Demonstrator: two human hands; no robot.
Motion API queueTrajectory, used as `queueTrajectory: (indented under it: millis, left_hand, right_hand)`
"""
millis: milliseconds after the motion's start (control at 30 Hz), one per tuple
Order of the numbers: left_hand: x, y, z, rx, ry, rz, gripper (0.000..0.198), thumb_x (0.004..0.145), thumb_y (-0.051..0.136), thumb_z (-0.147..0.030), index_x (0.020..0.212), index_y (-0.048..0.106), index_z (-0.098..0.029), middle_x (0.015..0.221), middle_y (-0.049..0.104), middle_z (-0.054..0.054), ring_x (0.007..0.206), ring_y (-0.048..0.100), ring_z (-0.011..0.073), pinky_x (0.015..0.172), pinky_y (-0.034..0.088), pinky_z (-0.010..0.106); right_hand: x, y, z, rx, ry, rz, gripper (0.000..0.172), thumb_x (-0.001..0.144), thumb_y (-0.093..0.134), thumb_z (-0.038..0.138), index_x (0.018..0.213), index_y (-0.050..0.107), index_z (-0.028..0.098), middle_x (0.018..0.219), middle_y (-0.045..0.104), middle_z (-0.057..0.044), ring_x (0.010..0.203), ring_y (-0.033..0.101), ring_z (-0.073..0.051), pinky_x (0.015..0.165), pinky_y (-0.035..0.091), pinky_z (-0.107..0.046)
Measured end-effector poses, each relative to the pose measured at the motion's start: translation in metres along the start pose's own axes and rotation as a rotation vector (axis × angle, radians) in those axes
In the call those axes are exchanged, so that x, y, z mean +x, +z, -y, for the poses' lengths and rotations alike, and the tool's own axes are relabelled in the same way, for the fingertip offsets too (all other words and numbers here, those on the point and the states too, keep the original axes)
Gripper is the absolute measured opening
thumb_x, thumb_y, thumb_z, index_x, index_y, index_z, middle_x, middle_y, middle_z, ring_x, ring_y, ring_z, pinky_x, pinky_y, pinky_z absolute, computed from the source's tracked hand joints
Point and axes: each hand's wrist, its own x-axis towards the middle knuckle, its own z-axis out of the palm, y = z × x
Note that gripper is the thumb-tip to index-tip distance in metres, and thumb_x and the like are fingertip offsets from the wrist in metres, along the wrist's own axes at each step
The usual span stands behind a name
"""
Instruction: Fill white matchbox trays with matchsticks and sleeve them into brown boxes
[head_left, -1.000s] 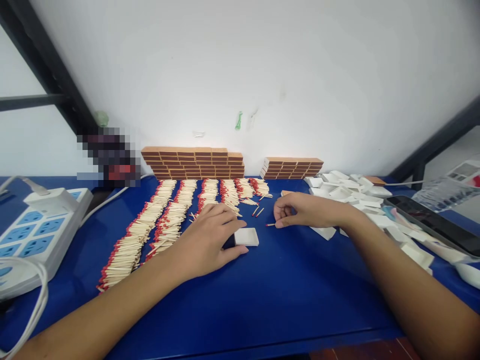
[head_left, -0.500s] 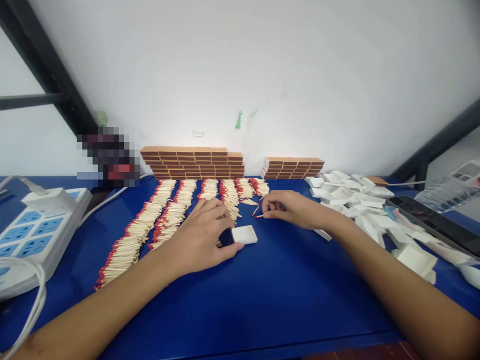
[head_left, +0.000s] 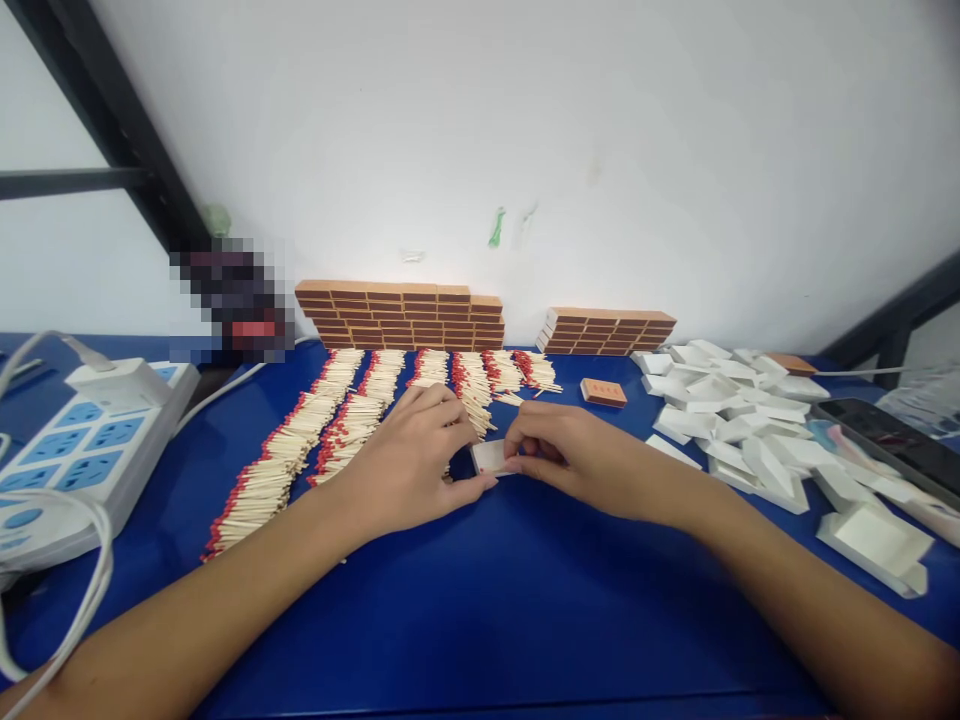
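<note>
My left hand (head_left: 420, 455) is closed around the left end of a white matchbox tray (head_left: 486, 456), its thumb at the near side and its fingers at the far side. The tray lies flat on the blue table. My right hand (head_left: 562, 447) reaches over the tray's right end, fingers pinched on a match (head_left: 496, 471) whose red head points left. My right fingers cover much of the tray's inside. Behind my left hand, matches (head_left: 330, 400) lie in several long rows, red heads mostly to the left.
Stacked matchboxes (head_left: 405, 318) and a smaller stack (head_left: 611, 332) stand against the wall. One orange matchbox (head_left: 603, 392) lies beyond my right hand. White trays (head_left: 720, 400) are heaped at right beside a phone (head_left: 892, 430). A power strip (head_left: 90, 460) with cables sits at left.
My right hand has moved left and nearer with the match, from beside the rows to over the tray. The orange matchbox has come into view. My left hand stays at the tray.
</note>
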Motion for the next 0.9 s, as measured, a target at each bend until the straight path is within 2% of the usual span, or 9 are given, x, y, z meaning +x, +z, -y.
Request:
queueTrajectory:
  millis: [100, 200, 333, 467, 600, 767, 900]
  left_hand:
    - [0.000, 0.001, 0.000, 0.006, 0.001, 0.001, 0.028, 0.093, 0.076, -0.046, 0.100, 0.072, -0.019, 0.099, 0.069, 0.005, 0.105, 0.058, 0.0257, 0.097, 0.047, 0.045]
    - [0.000, 0.001, 0.000, -0.005, 0.010, -0.003, 0.028, 0.092, 0.076, -0.045, 0.102, 0.072, -0.019, 0.099, 0.069, 0.005, 0.105, 0.058, 0.0254, 0.096, 0.047, 0.043]
    - [-0.001, 0.001, 0.000, -0.006, 0.010, -0.001, 0.029, 0.092, 0.077, -0.046, 0.102, 0.072, -0.019, 0.099, 0.069, 0.005, 0.106, 0.059, 0.0252, 0.098, 0.047, 0.044]
    - [-0.002, 0.002, 0.000, -0.003, 0.004, -0.005, 0.028, 0.092, 0.076, -0.046, 0.102, 0.073, -0.020, 0.101, 0.070, 0.005, 0.107, 0.059, 0.0258, 0.098, 0.047, 0.044]
    - [-0.002, 0.003, 0.001, -0.002, 0.009, -0.010, 0.029, 0.093, 0.076, -0.045, 0.105, 0.072, -0.020, 0.103, 0.070, 0.006, 0.109, 0.059, 0.0266, 0.099, 0.047, 0.045]
    - [-0.002, 0.001, 0.000, -0.004, 0.020, -0.015, 0.029, 0.093, 0.076, -0.046, 0.105, 0.073, -0.019, 0.103, 0.071, 0.006, 0.109, 0.059, 0.0271, 0.097, 0.047, 0.045]
    - [-0.003, 0.002, -0.001, 0.007, 0.033, -0.025, 0.029, 0.093, 0.076, -0.046, 0.102, 0.073, -0.019, 0.101, 0.071, 0.007, 0.105, 0.059, 0.0270, 0.094, 0.048, 0.044]
  right_hand:
    - [0.001, -0.006, -0.014, -0.048, 0.039, -0.095, 0.019, 0.103, 0.059, 0.035, 0.094, 0.070, 0.023, 0.083, 0.066, -0.003, 0.074, 0.057, -0.017, 0.068, 0.040, -0.031]
    - [0.005, -0.011, -0.038, -0.137, 0.098, -0.180, 0.014, 0.100, 0.063, 0.035, 0.101, 0.072, 0.024, 0.091, 0.067, -0.004, 0.078, 0.058, -0.019, 0.070, 0.040, -0.031]
    - [0.009, -0.010, -0.058, -0.186, 0.124, -0.087, 0.017, 0.100, 0.062, 0.035, 0.092, 0.070, 0.023, 0.084, 0.063, -0.003, 0.078, 0.057, -0.019, 0.070, 0.038, -0.031]
    - [0.010, -0.009, -0.057, -0.180, 0.158, -0.042, 0.027, 0.103, 0.056, 0.042, 0.086, 0.065, 0.023, 0.078, 0.062, -0.002, 0.074, 0.056, -0.019, 0.069, 0.038, -0.031]
    - [0.008, -0.012, -0.063, -0.197, 0.193, -0.089, 0.028, 0.102, 0.053, 0.044, 0.088, 0.064, 0.022, 0.084, 0.065, -0.004, 0.076, 0.057, -0.021, 0.069, 0.038, -0.032]
    - [0.005, -0.024, -0.088, -0.255, 0.256, -0.167, 0.022, 0.098, 0.055, 0.038, 0.090, 0.066, 0.021, 0.088, 0.065, -0.007, 0.078, 0.058, -0.022, 0.070, 0.041, -0.033]
    - [0.006, -0.027, -0.099, -0.250, 0.205, -0.163, 0.024, 0.099, 0.056, 0.039, 0.089, 0.068, 0.021, 0.089, 0.064, -0.007, 0.079, 0.058, -0.022, 0.072, 0.042, -0.033]
